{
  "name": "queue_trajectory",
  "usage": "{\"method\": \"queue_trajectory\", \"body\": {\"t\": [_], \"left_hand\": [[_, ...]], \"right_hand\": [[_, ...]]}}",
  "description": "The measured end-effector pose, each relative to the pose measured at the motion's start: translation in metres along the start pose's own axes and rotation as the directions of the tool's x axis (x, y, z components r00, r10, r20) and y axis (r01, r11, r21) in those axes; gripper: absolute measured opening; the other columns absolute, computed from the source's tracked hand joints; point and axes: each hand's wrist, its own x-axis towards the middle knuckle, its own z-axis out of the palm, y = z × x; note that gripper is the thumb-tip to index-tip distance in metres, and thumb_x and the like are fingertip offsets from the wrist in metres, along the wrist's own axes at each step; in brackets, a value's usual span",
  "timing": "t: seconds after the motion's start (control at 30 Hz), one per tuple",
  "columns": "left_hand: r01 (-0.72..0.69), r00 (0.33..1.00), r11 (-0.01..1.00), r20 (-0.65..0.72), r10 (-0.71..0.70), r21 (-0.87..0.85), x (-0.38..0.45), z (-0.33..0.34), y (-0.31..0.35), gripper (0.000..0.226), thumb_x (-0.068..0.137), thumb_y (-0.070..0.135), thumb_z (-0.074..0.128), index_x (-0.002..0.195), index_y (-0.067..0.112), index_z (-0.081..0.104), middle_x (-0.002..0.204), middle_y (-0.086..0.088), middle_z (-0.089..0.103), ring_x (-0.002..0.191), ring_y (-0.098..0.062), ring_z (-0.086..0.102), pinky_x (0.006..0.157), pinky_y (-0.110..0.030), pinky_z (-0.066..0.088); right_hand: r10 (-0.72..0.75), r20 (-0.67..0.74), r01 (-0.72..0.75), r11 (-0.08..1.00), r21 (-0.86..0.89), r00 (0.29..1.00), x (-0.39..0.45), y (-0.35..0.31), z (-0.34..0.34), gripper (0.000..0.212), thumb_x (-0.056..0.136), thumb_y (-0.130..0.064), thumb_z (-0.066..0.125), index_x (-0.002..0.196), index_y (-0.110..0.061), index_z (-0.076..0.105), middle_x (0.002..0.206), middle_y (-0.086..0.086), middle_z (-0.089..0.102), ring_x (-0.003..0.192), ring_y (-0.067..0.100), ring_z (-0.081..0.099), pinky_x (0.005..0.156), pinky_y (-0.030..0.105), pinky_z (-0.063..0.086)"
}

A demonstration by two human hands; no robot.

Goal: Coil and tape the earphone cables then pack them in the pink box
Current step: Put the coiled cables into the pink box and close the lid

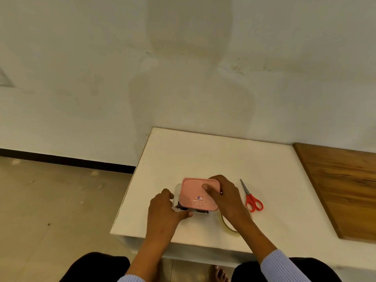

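A pink box (193, 192) with a small label on its lid sits on the white table (203, 155). My right hand (225, 198) grips its right side, thumb pressed on the lid. At the box's left front edge, my left hand (164, 210) holds the clear base. Dark earphone cable (201, 211) shows under the lid's front edge. Partly hidden under my right wrist lies a roll of clear tape (228, 226).
Red-handled scissors (251, 197) lie just right of the box. A wooden board (341, 186) covers the table's right part. The table's left edge drops to a tiled floor (61, 200). A white wall stands behind.
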Motion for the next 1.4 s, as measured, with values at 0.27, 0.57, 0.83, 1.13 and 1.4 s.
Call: {"method": "queue_trajectory", "body": {"t": [0.27,0.57,0.83,1.13,1.4], "left_hand": [[-0.010,0.997,0.999,-0.072,0.007,-0.040,0.004,-0.008,0.003,0.028,0.073,0.033,0.079,0.082,0.012,0.062,0.082,0.000,0.063,0.072,-0.011,0.056,0.059,-0.009,0.035],[0.042,0.997,0.993,-0.066,-0.049,-0.108,0.008,-0.012,0.003,0.018,0.076,0.021,0.078,0.088,0.008,0.075,0.080,-0.003,0.072,0.067,-0.013,0.065,0.067,-0.019,0.049],[0.286,0.953,0.837,0.044,-0.301,-0.467,0.009,-0.010,-0.004,0.021,0.069,0.000,0.080,0.087,0.005,0.071,0.080,-0.008,0.069,0.074,-0.022,0.067,0.069,-0.028,0.056],[0.137,0.986,0.939,-0.052,-0.161,-0.315,0.017,0.009,0.001,0.015,0.091,0.019,0.059,0.099,0.007,0.055,0.094,-0.008,0.061,0.083,-0.021,0.061,0.068,-0.029,0.055],[0.155,0.959,0.951,-0.188,-0.210,-0.268,0.039,0.037,0.007,0.034,0.094,0.041,0.047,0.096,0.007,0.046,0.086,-0.008,0.056,0.069,-0.013,0.052,0.053,-0.013,0.034]], "right_hand": [[-0.028,-0.157,-0.024,0.949,-0.314,0.987,0.000,0.009,0.023,0.041,0.088,-0.053,0.052,0.117,-0.023,0.055,0.110,-0.002,0.053,0.092,0.009,0.049,0.070,0.017,0.038],[0.099,-0.097,-0.112,0.985,-0.131,0.990,0.001,0.022,0.029,0.027,0.098,-0.034,0.042,0.116,-0.021,0.058,0.113,0.002,0.055,0.092,0.011,0.051,0.079,0.021,0.041],[0.121,-0.088,-0.130,0.986,-0.106,0.989,0.002,0.026,0.035,0.021,0.096,-0.035,0.045,0.107,-0.022,0.057,0.108,0.001,0.055,0.094,0.015,0.054,0.082,0.026,0.045],[0.231,-0.128,-0.218,0.970,0.107,0.965,0.006,0.023,0.034,0.012,0.092,-0.032,0.057,0.096,-0.021,0.056,0.099,-0.003,0.060,0.085,0.010,0.056,0.063,0.012,0.041],[0.202,-0.143,-0.196,0.979,0.056,0.969,0.003,0.024,0.037,0.012,0.093,-0.034,0.054,0.098,-0.023,0.054,0.098,-0.006,0.057,0.081,0.007,0.054,0.062,0.007,0.038]]}}
